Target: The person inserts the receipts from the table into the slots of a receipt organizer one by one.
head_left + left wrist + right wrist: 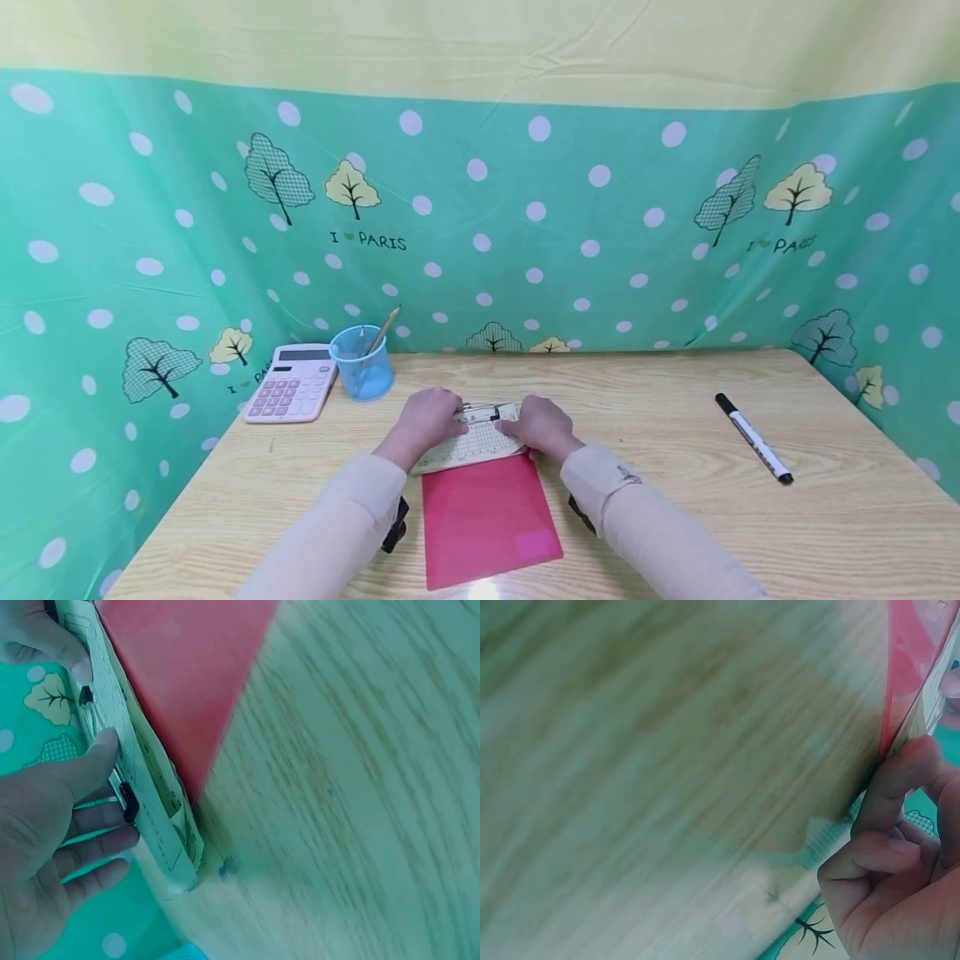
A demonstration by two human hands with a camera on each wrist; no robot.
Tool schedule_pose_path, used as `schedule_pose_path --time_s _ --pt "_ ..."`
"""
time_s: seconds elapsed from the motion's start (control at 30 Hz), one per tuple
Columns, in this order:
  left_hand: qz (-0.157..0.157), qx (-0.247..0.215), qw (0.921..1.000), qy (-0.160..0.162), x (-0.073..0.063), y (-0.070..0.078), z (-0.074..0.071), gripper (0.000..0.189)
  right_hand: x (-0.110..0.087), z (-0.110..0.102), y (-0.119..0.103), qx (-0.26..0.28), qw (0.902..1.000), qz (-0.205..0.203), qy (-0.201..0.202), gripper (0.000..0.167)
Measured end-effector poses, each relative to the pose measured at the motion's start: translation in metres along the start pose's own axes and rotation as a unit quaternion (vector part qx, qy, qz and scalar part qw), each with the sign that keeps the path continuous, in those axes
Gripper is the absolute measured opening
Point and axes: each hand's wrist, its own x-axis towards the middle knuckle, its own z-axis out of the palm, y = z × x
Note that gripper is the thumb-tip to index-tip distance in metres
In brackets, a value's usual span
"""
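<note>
A bundle of printed sheets (pixel 472 443) with grid lines is held up at the far end of a red plastic folder (pixel 487 517). Along the bundle's far edge runs a metal paper fastener (pixel 480 410) with small black sliders (pixel 129 802). My left hand (pixel 432 422) pinches the bundle at its left part, thumb on the printed face and other fingers at the fastener edge. The right hand (pixel 542 425) grips the right end, its thumb also on the face; its fingers curl behind, as the right wrist view shows. Lower sheets (pixel 154 769) fan slightly apart.
A pink calculator (pixel 292 387) and a blue mesh pen cup (pixel 363 367) holding a pencil (pixel 384 327) stand at the back left. A black-and-white marker (pixel 753 439) lies on the right of the wooden table (pixel 645 400). A green dotted curtain (pixel 480 208) hangs behind.
</note>
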Motion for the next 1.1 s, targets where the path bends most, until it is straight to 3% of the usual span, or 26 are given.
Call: schedule_pose_path --time_s 0.13,0.27,0.37,0.7,0.9,1.1 --pt "0.033 0.061 0.9975 0.016 0.003 0.002 0.004 0.019 0.001 0.0 0.001 -0.001 1.0 0.0 0.001 0.045" --pt "0.093 0.157 0.983 0.02 0.006 0.005 0.005 0.018 0.001 0.0 0.003 0.003 1.0 0.002 -0.005 0.045" --pt "0.107 0.177 0.9783 0.007 0.007 0.006 0.003 0.016 0.001 0.0 0.003 0.004 1.0 0.002 -0.009 0.045" --pt "0.077 0.095 0.9923 -0.02 0.015 0.002 -0.011 0.013 0.0 0.0 0.001 0.009 0.9999 0.002 -0.009 0.043" --pt "0.058 0.055 0.9957 -0.046 0.021 0.0 -0.019 0.01 0.001 0.001 0.001 0.013 0.9998 0.005 -0.01 0.044" --pt "0.056 0.046 0.9955 -0.061 0.024 -0.001 -0.022 0.027 0.001 0.001 0.002 0.018 0.9998 0.003 -0.011 0.043"
